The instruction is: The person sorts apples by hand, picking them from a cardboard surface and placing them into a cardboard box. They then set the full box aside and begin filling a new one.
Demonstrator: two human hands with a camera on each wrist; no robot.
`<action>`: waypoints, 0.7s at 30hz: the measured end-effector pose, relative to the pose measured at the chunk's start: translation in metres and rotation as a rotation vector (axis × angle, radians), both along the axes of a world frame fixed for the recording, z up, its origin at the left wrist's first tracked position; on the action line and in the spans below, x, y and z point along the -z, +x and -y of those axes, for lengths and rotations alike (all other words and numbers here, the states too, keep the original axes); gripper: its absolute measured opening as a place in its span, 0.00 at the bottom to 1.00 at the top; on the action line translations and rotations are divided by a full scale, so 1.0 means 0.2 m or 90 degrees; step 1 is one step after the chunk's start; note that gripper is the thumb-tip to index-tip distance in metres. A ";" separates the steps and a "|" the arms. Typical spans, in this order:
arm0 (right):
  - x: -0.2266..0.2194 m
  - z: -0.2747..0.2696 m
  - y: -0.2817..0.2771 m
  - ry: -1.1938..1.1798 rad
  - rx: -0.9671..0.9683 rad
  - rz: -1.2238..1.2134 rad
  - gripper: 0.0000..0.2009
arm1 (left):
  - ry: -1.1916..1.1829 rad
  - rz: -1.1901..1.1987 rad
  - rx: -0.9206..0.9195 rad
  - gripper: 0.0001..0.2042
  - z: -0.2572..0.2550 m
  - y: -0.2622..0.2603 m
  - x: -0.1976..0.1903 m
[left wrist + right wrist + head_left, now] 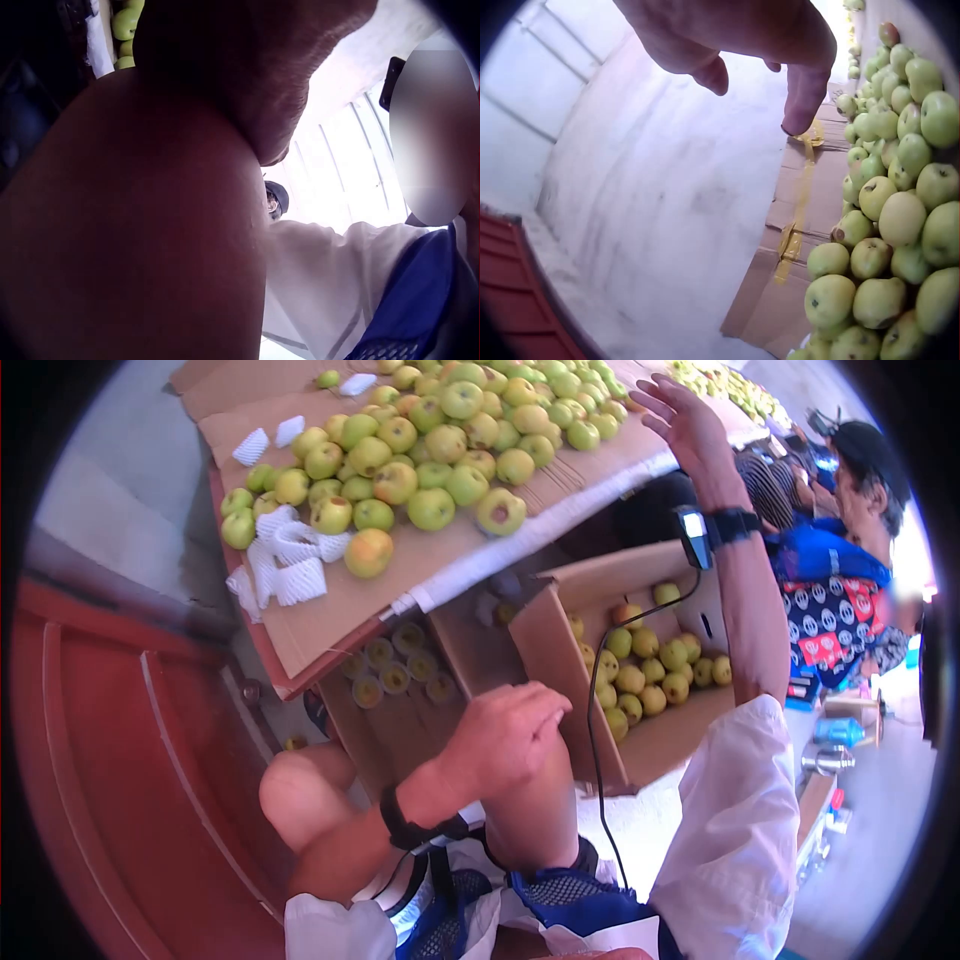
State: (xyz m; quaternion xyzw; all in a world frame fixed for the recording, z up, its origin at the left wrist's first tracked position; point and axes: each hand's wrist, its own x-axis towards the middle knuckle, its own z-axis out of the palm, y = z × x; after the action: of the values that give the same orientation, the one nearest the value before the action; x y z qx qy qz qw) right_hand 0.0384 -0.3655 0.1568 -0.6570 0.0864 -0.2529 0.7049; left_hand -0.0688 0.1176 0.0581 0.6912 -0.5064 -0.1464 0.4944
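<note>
probably choosing among round yellow-green apples lying behind near edge of brown cardboard-covered table; holding bare right hand raised, fingers apart; resting left hand on knee, fingers loosely bent; next likely needing grip.

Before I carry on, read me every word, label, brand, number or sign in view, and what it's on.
None can be read.
Wrist device on the right arm: lit screen, too small and washed out to read.
Blue garment on the person at right: small pale marks, too blurred to call lettering.
Open carton with fruit inside: no readable print on visible sides.
</note>
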 end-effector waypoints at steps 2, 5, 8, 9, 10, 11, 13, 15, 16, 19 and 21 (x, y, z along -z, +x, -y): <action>-0.02 -0.08 -0.31 -0.043 -0.030 -0.058 0.23 | -0.008 0.000 0.008 0.08 -0.01 -0.01 0.01; 0.09 -0.04 -0.75 -0.095 -0.104 -0.222 0.14 | 0.005 -0.038 0.006 0.09 -0.02 -0.02 -0.01; 0.23 -0.31 -0.97 -0.174 -0.080 -0.464 0.15 | 0.005 -0.042 0.013 0.10 -0.02 -0.03 -0.01; 0.30 -0.31 -1.01 -0.218 -0.111 -0.522 0.17 | 0.002 -0.049 0.020 0.10 -0.01 -0.02 -0.01; 0.37 -0.28 -1.03 -0.262 -0.144 -0.578 0.19 | 0.000 -0.054 0.026 0.10 -0.01 -0.02 -0.01; 0.50 -0.22 -1.03 -0.366 -0.161 -0.621 0.21 | -0.003 -0.057 0.030 0.10 0.00 -0.02 0.00; 0.77 -0.18 -1.06 -0.576 -0.196 -0.660 0.31 | 0.008 -0.070 0.029 0.10 0.00 -0.04 0.00; 0.94 -0.21 -1.05 -0.679 -0.194 -0.674 0.46 | 0.004 -0.060 0.027 0.11 0.01 -0.01 -0.01; 1.01 -0.25 -1.05 -0.673 -0.181 -0.696 0.54 | 0.000 -0.048 0.027 0.11 0.01 -0.01 -0.01; 1.14 -0.36 -1.04 -0.702 -0.223 -0.734 0.60 | -0.004 -0.034 0.018 0.11 0.00 -0.02 -0.03; 1.08 -0.45 -1.03 -0.649 -0.265 -0.718 0.58 | 0.008 -0.035 0.017 0.10 0.00 -0.02 -0.03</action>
State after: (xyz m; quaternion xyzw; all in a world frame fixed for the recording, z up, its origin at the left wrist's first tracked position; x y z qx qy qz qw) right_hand -0.1675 -0.2764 -0.0594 -0.9311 0.1797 0.2471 0.1992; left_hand -0.0729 0.1173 0.0640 0.6830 -0.5009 -0.1752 0.5020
